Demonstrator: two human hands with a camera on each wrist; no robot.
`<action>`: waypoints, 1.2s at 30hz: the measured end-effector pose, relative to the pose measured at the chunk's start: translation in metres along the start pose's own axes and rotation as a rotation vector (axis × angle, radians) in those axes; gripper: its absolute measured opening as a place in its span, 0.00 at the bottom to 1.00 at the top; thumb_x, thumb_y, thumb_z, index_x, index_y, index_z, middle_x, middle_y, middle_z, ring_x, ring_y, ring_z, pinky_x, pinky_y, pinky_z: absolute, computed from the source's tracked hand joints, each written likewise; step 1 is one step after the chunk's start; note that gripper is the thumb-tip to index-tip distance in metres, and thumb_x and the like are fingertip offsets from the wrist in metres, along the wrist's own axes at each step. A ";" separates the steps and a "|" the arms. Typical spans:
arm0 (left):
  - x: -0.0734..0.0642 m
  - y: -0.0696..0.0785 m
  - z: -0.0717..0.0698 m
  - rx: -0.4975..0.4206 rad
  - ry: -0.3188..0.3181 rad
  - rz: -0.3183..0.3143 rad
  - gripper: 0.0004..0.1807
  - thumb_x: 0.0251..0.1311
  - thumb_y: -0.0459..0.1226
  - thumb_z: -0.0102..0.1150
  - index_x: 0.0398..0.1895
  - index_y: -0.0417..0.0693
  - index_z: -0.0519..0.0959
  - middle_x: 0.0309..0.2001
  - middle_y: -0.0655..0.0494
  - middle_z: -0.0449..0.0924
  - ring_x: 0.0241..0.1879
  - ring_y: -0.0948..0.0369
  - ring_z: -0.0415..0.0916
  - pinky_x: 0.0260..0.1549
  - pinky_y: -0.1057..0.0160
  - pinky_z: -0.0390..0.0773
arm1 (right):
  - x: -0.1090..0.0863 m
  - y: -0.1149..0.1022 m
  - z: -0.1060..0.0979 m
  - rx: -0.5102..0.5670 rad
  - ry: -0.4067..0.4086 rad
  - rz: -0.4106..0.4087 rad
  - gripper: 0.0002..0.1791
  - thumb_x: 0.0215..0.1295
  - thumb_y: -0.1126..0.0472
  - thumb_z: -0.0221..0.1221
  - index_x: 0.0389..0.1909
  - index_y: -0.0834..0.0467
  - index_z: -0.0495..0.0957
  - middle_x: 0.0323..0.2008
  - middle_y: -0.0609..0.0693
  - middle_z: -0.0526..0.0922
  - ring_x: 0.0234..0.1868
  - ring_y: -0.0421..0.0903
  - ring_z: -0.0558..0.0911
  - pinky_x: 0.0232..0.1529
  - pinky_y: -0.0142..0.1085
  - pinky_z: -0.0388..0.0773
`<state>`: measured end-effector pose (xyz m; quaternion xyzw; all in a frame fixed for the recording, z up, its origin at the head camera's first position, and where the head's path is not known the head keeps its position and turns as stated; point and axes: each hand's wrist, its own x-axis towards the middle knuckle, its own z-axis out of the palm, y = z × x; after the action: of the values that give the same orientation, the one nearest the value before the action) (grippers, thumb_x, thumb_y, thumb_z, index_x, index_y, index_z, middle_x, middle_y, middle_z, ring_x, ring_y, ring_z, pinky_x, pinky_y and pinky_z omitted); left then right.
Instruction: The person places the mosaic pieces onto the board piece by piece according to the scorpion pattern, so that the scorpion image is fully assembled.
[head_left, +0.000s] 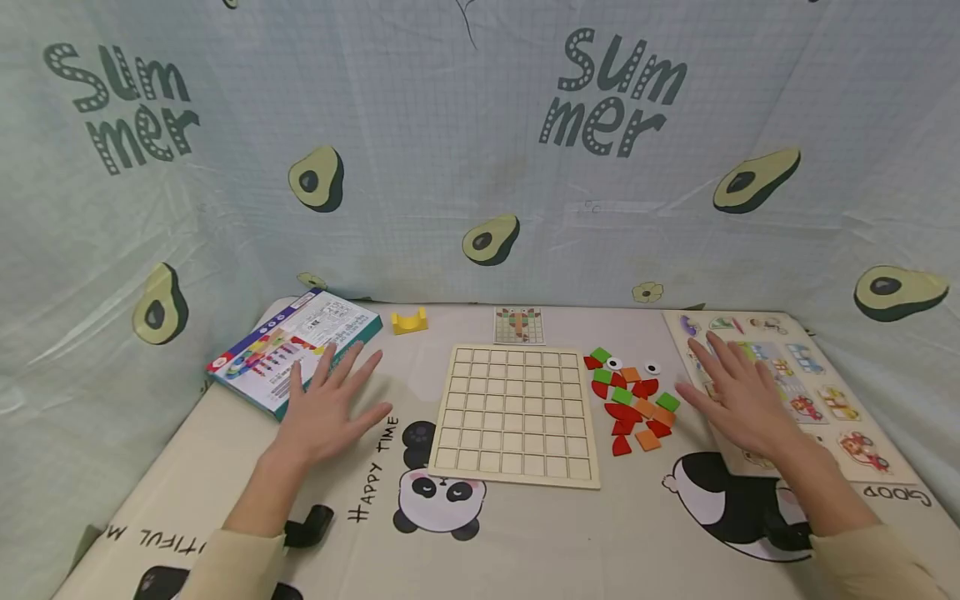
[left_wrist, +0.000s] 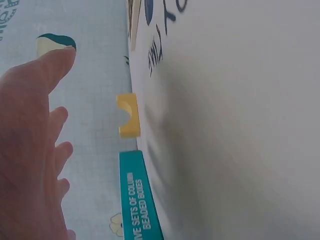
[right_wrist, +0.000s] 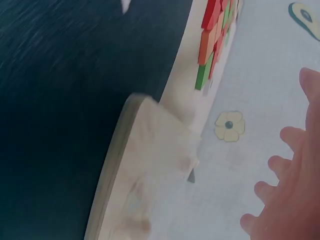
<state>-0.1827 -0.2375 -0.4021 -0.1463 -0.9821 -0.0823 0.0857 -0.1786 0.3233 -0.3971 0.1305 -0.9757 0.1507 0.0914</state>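
Fingers spread, my left hand [head_left: 321,414] is held near the right edge of a flat teal-edged box [head_left: 292,350] and overlaps its corner in the head view. In the left wrist view that hand [left_wrist: 30,140] is beside the box's lettered side [left_wrist: 134,200], holding nothing. My right hand [head_left: 742,408], fingers also spread, overlaps a picture puzzle board [head_left: 840,417] and holds nothing. A square wooden grid board [head_left: 513,417] lies between the hands. Right of it is a loose group of red, green and orange pieces [head_left: 633,404] with two white eye discs [head_left: 652,367].
Behind the grid board lies a small pattern card [head_left: 518,326]. A yellow notched block [head_left: 409,322] stands beside the box. The cloth [head_left: 540,550] on the table carries panda prints, and an avocado-print curtain [head_left: 420,100] hangs at the back and sides.
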 end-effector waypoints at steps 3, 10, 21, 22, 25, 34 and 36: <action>0.003 0.005 0.004 -0.021 0.003 0.003 0.45 0.66 0.67 0.49 0.81 0.59 0.56 0.80 0.48 0.47 0.78 0.39 0.35 0.65 0.25 0.33 | 0.006 -0.004 0.003 0.018 -0.002 0.006 0.45 0.74 0.39 0.53 0.79 0.62 0.51 0.76 0.70 0.49 0.73 0.73 0.49 0.67 0.72 0.39; 0.011 0.020 0.015 -0.074 0.010 0.024 0.45 0.66 0.65 0.51 0.81 0.57 0.56 0.80 0.48 0.47 0.78 0.40 0.36 0.67 0.28 0.36 | 0.014 -0.012 0.011 0.095 0.002 -0.005 0.43 0.71 0.44 0.58 0.77 0.63 0.55 0.75 0.70 0.52 0.71 0.73 0.53 0.64 0.74 0.48; 0.030 0.047 0.026 -0.305 -0.004 0.037 0.46 0.65 0.61 0.56 0.81 0.56 0.54 0.80 0.50 0.47 0.78 0.41 0.37 0.69 0.31 0.40 | 0.026 -0.012 0.023 0.190 -0.056 0.079 0.40 0.70 0.48 0.62 0.75 0.61 0.60 0.71 0.72 0.57 0.68 0.73 0.58 0.61 0.73 0.60; 0.032 0.048 0.027 -0.331 -0.008 0.043 0.46 0.65 0.61 0.56 0.81 0.55 0.54 0.80 0.50 0.47 0.78 0.40 0.38 0.69 0.31 0.40 | 0.027 -0.011 0.023 0.199 -0.064 0.085 0.39 0.70 0.49 0.63 0.74 0.61 0.61 0.70 0.72 0.58 0.68 0.74 0.58 0.60 0.73 0.60; 0.037 0.049 0.030 -0.407 -0.019 0.064 0.46 0.65 0.59 0.58 0.81 0.54 0.54 0.80 0.48 0.48 0.78 0.40 0.38 0.70 0.32 0.41 | 0.029 -0.010 0.024 0.229 -0.086 0.095 0.37 0.70 0.51 0.63 0.72 0.63 0.63 0.69 0.73 0.59 0.67 0.74 0.59 0.60 0.72 0.62; 0.036 0.044 0.044 -0.513 -0.112 0.108 0.47 0.61 0.55 0.66 0.80 0.55 0.57 0.80 0.51 0.50 0.78 0.45 0.40 0.72 0.38 0.44 | 0.035 -0.006 0.029 0.245 -0.138 0.070 0.30 0.67 0.55 0.66 0.65 0.65 0.70 0.59 0.69 0.71 0.59 0.69 0.70 0.57 0.65 0.71; 0.034 0.043 0.046 -0.525 -0.142 0.131 0.48 0.60 0.55 0.67 0.80 0.55 0.58 0.79 0.51 0.51 0.78 0.45 0.41 0.72 0.38 0.44 | 0.036 -0.005 0.030 0.245 -0.150 0.068 0.29 0.67 0.55 0.66 0.63 0.66 0.72 0.56 0.68 0.72 0.56 0.67 0.72 0.55 0.63 0.73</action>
<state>-0.2089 -0.1788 -0.4342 -0.2322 -0.9191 -0.3178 -0.0190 -0.2159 0.3009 -0.4155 0.1184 -0.9579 0.2615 -0.0036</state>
